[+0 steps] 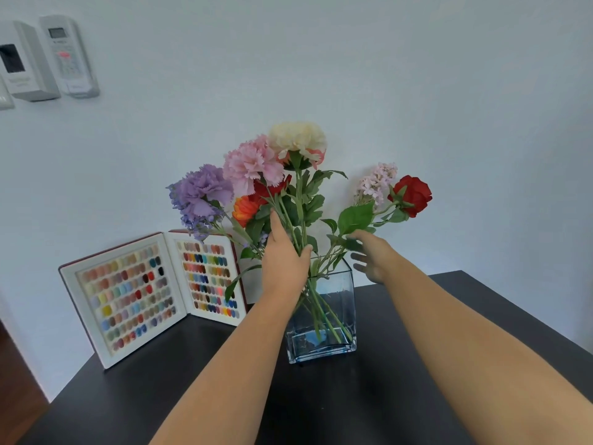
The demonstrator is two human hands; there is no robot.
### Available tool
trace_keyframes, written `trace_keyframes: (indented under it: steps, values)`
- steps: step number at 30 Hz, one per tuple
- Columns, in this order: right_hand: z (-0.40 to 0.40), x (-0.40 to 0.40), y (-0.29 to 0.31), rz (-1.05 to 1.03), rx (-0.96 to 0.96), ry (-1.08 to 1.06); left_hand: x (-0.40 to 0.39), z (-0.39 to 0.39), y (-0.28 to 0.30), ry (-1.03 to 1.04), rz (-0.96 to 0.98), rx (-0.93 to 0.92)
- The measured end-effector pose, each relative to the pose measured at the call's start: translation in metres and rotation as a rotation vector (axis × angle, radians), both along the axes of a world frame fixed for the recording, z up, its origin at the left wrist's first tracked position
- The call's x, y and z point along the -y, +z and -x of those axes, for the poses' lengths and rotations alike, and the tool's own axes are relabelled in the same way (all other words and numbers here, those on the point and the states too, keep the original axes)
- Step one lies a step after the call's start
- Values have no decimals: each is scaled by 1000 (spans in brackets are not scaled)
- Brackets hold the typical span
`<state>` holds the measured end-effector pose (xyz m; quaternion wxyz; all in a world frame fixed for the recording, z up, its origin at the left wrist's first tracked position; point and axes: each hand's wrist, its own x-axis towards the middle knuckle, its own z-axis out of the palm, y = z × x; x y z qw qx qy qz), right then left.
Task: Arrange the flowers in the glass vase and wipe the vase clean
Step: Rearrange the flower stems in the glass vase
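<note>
A square clear glass vase (333,319) with a bluish base stands on the black table (321,406). Several flower stems stand in it. My left hand (284,261) is wrapped around a bunch of those stems just above the rim; the purple carnation (202,192), pink carnation (253,163), cream flower (296,136) and orange flower (245,211) rise from it. My right hand (372,256) is to the right of the vase rim, fingers spread, touching the leaves below the red rose (414,194) and the pale lilac sprig (375,183), which lean right.
An open book-style case of coloured nail samples (150,293) stands at the table's back left, against the white wall. Two remote controls in holders (48,59) hang on the wall at upper left. The table's edges run near the left and right.
</note>
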<state>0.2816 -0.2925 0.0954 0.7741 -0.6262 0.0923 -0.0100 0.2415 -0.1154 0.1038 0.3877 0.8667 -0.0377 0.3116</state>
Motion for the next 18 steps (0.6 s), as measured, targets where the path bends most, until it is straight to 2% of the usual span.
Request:
trace_keyframes:
  steps: [6,18]
  values:
    - [-16,-4,10,-113,124,-3,-3,-1,1,-5,-14,10]
    - [-24,-34,19,269,246,-248,-2,0,-2,-39,-42,9]
